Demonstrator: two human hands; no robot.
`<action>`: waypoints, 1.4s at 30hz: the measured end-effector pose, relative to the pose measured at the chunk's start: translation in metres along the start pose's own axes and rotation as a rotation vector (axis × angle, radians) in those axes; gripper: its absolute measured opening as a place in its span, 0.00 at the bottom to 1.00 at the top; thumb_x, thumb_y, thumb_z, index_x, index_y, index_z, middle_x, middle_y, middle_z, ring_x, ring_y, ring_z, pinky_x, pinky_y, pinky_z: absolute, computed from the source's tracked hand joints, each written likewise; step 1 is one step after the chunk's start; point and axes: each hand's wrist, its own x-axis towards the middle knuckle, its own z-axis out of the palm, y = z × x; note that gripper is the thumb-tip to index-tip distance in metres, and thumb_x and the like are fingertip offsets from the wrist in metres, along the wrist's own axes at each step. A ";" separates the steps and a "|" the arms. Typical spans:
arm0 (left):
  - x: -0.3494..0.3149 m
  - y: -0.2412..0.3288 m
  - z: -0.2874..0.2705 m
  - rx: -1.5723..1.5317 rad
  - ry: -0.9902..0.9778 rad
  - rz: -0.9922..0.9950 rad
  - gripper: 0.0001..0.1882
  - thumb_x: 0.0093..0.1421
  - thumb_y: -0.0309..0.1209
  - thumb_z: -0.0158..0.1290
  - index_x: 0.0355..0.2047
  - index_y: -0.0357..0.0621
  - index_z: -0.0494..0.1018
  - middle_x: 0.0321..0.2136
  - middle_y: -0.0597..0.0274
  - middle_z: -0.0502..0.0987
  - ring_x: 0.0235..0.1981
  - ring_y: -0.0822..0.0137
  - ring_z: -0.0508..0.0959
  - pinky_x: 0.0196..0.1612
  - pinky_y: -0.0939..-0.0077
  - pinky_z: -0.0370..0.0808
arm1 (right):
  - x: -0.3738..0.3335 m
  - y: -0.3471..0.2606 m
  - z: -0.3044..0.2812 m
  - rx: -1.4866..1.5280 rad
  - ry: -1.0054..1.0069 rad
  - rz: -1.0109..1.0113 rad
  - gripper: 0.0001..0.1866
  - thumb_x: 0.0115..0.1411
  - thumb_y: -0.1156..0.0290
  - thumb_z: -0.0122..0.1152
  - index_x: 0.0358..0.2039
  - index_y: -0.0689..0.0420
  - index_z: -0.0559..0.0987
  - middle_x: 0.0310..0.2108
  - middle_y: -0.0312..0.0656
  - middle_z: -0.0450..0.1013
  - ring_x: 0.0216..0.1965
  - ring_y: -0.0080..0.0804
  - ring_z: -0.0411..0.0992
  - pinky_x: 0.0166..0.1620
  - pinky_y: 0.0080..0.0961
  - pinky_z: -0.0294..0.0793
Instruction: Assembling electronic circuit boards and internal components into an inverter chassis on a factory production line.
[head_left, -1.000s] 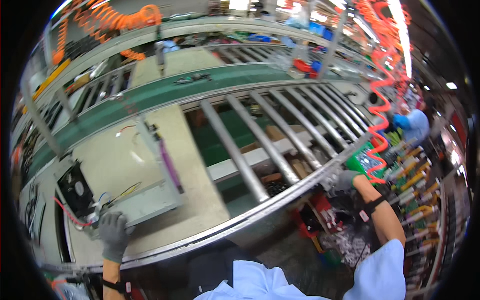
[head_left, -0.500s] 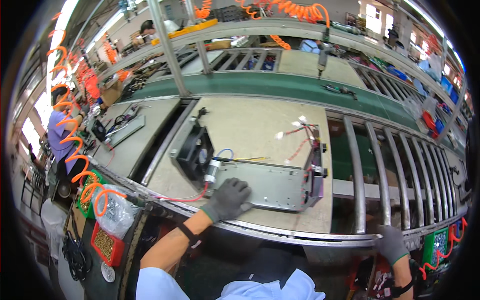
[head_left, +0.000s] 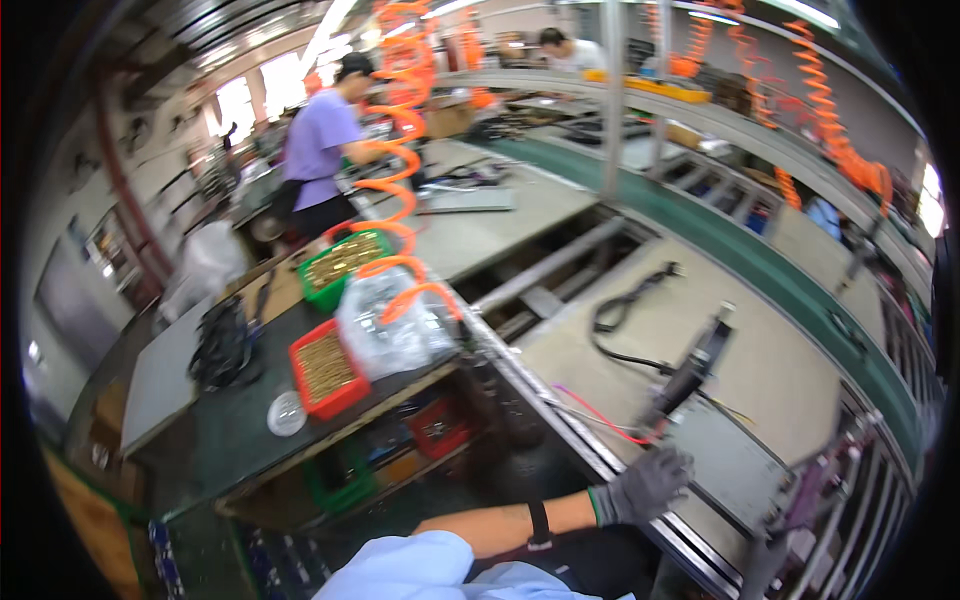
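Note:
A grey sheet-metal chassis panel (head_left: 722,462) lies on a pale board, with a black fan (head_left: 697,365) upright at its left end. My left hand (head_left: 645,487), in a grey glove, rests on the panel's near edge, fingers loosely bent and somewhat apart. A red wire (head_left: 600,415) and a black cable (head_left: 606,318) trail from the fan end. At the lower right, my right hand (head_left: 765,568) is a grey blur near the chassis's right end piece (head_left: 805,490); its fingers cannot be made out.
Left stands a side bench with a red tray (head_left: 328,370) and a green tray (head_left: 345,268) of small brass-coloured parts, a plastic bag (head_left: 390,325) and black cables (head_left: 222,345). An orange coiled hose (head_left: 400,190) hangs above. A person in purple (head_left: 318,150) works beyond. Rollers (head_left: 880,520) lie right.
The view has swung left, so the side bench and the person in purple now show larger. My left hand stays at the panel's near edge. My right hand now appears nearer the chassis's right end.

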 end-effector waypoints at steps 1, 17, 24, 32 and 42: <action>-0.017 0.007 -0.006 -0.001 0.001 -0.078 0.25 0.57 0.42 0.57 0.50 0.38 0.71 0.52 0.47 0.73 0.54 0.50 0.71 0.61 0.52 0.66 | 0.006 0.012 -0.006 -0.089 -0.087 -0.010 0.32 0.61 0.63 0.64 0.60 0.69 0.68 0.49 0.50 0.75 0.46 0.39 0.75 0.51 0.34 0.74; -0.070 0.027 -0.009 0.023 0.005 -0.124 0.25 0.59 0.39 0.53 0.53 0.38 0.71 0.57 0.51 0.71 0.62 0.56 0.68 0.69 0.51 0.56 | -0.035 -0.003 -0.012 -0.356 0.247 0.050 0.29 0.63 0.55 0.63 0.43 0.78 0.78 0.39 0.63 0.79 0.38 0.54 0.79 0.41 0.43 0.77; -0.234 0.017 -0.118 0.181 0.272 -0.707 0.16 0.60 0.29 0.52 0.49 0.40 0.71 0.50 0.47 0.72 0.53 0.49 0.73 0.57 0.55 0.71 | -0.035 0.001 -0.001 -0.322 0.185 -0.041 0.31 0.64 0.55 0.61 0.48 0.77 0.75 0.43 0.65 0.77 0.42 0.57 0.78 0.44 0.45 0.76; -0.431 0.098 -0.340 0.997 0.731 -1.238 0.10 0.60 0.25 0.48 0.40 0.41 0.74 0.38 0.48 0.76 0.44 0.48 0.77 0.48 0.58 0.74 | -0.035 -0.043 0.066 -0.257 0.126 -0.161 0.29 0.65 0.57 0.61 0.51 0.75 0.73 0.46 0.62 0.76 0.45 0.52 0.76 0.48 0.42 0.75; -0.648 0.391 -0.428 1.731 1.124 -2.475 0.20 0.58 0.37 0.55 0.49 0.44 0.73 0.51 0.48 0.72 0.52 0.48 0.75 0.52 0.54 0.76 | -0.046 -0.080 0.128 -0.062 0.004 -0.330 0.28 0.66 0.61 0.60 0.57 0.71 0.70 0.51 0.56 0.74 0.50 0.45 0.74 0.53 0.37 0.73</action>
